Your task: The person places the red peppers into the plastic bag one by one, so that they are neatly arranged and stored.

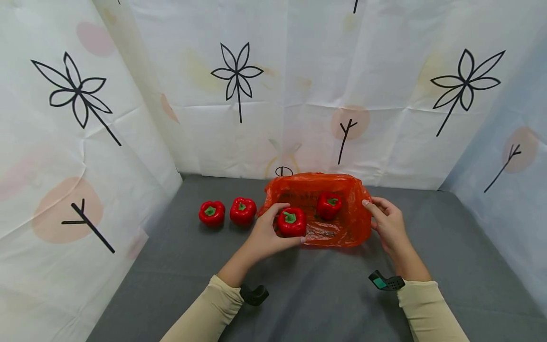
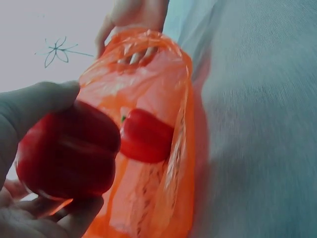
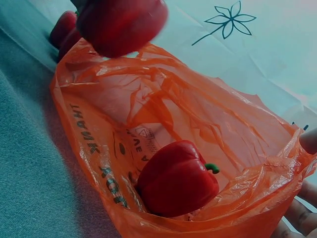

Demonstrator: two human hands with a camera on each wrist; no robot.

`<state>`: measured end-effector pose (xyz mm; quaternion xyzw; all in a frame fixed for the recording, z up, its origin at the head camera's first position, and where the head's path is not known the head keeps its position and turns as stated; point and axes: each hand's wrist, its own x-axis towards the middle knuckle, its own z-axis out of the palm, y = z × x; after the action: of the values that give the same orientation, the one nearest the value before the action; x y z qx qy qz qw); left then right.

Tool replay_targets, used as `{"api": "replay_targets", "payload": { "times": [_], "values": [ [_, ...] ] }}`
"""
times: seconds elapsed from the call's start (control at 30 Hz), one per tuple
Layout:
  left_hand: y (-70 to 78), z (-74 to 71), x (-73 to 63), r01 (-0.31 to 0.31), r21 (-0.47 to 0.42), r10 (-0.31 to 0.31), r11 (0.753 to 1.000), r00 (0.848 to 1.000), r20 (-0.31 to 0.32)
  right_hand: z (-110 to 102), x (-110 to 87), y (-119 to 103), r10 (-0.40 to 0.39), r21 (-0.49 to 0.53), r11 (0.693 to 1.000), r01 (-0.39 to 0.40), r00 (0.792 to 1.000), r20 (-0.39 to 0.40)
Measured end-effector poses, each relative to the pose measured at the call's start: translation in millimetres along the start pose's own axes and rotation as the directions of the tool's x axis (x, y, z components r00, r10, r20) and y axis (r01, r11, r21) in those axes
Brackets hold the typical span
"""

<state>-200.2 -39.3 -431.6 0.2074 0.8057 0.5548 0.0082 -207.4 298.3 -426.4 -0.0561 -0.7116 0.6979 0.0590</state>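
Note:
My left hand [image 1: 268, 235] grips a red bell pepper [image 1: 292, 222] with a green stem, held over the left part of an orange plastic bag [image 1: 342, 232]. The bag lies with its mouth spread wide. Inside it rests another red bell pepper [image 3: 177, 179], plain in the right wrist view. At the bag's right edge, my right hand [image 1: 390, 223] pinches the rim between thumb and fingers. The left wrist view shows the thumb and fingers wrapped around the held pepper [image 2: 69, 151], close above the bag's opening.
Two more red bell peppers, one farther left [image 1: 211, 213] and one nearer the bag [image 1: 243, 212], stand on the grey tabletop [image 1: 325, 294]. White cloth walls [image 1: 290, 95] with drawn flowers enclose the table's back and sides.

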Motion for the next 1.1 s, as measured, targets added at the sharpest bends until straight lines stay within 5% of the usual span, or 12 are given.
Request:
{"api": "replay_targets", "payload": {
  "times": [0.47, 1.1],
  "values": [
    [-13.4, 36.9, 41.2, 0.056, 0.059, -0.051, 0.997, 0.995, -0.083, -0.3, -0.7, -1.4, -0.002, 0.026, 1.0, 0.002, 1.0, -0.002],
    [-31.8, 59.7, 67.3, 0.142, 0.058, -0.133, 0.988, 0.981, -0.139, 1.0, -0.1, 0.7, 0.01, -0.049, 0.999, -0.01, 1.0, -0.008]
  ]
}}
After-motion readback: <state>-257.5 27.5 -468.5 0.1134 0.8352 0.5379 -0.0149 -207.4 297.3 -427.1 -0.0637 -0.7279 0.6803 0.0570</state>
